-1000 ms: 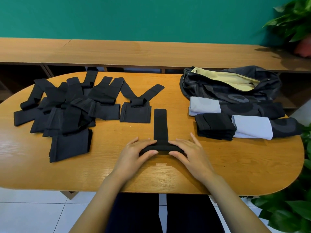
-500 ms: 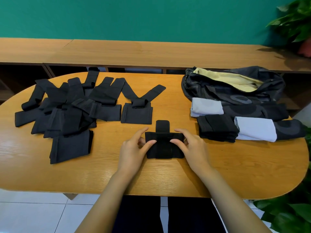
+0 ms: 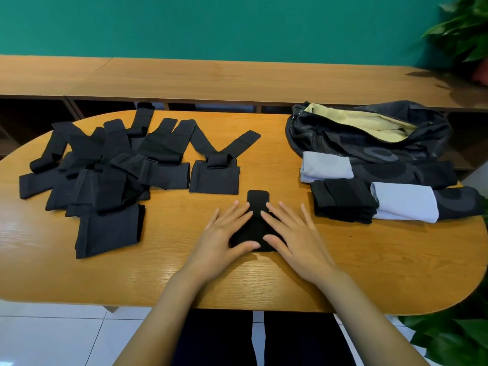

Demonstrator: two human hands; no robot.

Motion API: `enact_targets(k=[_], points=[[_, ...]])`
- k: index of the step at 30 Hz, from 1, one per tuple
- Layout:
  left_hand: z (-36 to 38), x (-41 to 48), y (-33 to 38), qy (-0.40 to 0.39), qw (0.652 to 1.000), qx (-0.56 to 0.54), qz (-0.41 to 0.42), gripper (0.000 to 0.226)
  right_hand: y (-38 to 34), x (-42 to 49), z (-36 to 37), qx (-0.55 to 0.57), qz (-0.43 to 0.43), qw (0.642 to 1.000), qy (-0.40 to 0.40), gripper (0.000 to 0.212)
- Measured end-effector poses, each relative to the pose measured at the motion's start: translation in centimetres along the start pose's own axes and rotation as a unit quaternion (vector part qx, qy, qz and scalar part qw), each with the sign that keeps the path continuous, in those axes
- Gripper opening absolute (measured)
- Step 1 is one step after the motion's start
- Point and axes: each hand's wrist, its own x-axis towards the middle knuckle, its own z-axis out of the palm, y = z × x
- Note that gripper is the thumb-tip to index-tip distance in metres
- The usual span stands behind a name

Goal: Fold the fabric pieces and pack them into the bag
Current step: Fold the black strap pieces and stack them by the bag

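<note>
Head view: both hands lie flat on a folded black fabric piece [image 3: 253,228] on the oval wooden table [image 3: 343,260], which sits left of the open dark bag [image 3: 369,143] and nearer the person. The left hand [image 3: 224,239] and the right hand [image 3: 293,233] press down with straight, spread fingers, their fingertips nearly meeting over the piece; a short tab of it sticks out beyond them. A stack of folded black pieces [image 3: 343,200] rests just in front of the bag, between two light grey folded cloths [image 3: 326,166]. Further left of the bag lies a single flat black piece with two straps [image 3: 214,178], and well left of the bag sprawls a heap of unfolded black pieces [image 3: 105,167].
</note>
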Motion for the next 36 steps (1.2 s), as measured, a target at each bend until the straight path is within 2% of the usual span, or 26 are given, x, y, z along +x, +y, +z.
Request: enact_targets(k=[4, 14, 19, 24, 29, 34, 36], points=[[0.1, -0.2, -0.4, -0.058, 0.998, 0.035, -0.013, 0.086, 0.5, -0.5, 0.3, -0.018, 0.008, 0.998, -0.055, 0.079], [-0.6, 0.0, -0.4, -0.089, 0.993, 0.08, -0.01, 0.08, 0.8, -0.5, -0.3, -0.012, 0.0, 0.996, -0.086, 0.082], [-0.6, 0.1, -0.3, -0.072, 0.995, 0.071, -0.016, 0.08, 0.6, -0.9, -0.1, -0.026, -0.006, 0.997, -0.071, 0.087], [-0.7, 0.0, -0.3, -0.04, 0.997, 0.06, -0.019, 0.083, 0.7, -1.1, -0.3, 0.0, -0.006, 1.0, -0.031, 0.075], [-0.7, -0.6, -0.5, -0.01, 1.0, 0.02, -0.012, 0.079, 0.6, -1.0, -0.8, 0.04, -0.003, 0.999, 0.013, 0.082], [-0.6, -0.8, -0.6, 0.031, 0.999, -0.031, -0.015, 0.072, -0.3, -1.0, -2.4, 0.102, 0.039, 0.993, 0.037, 0.072], [-0.5, -0.7, -0.6, 0.054, 0.997, -0.054, -0.022, 0.069, -0.5, -0.9, -2.7, 0.135, 0.066, 0.988, 0.036, 0.061]])
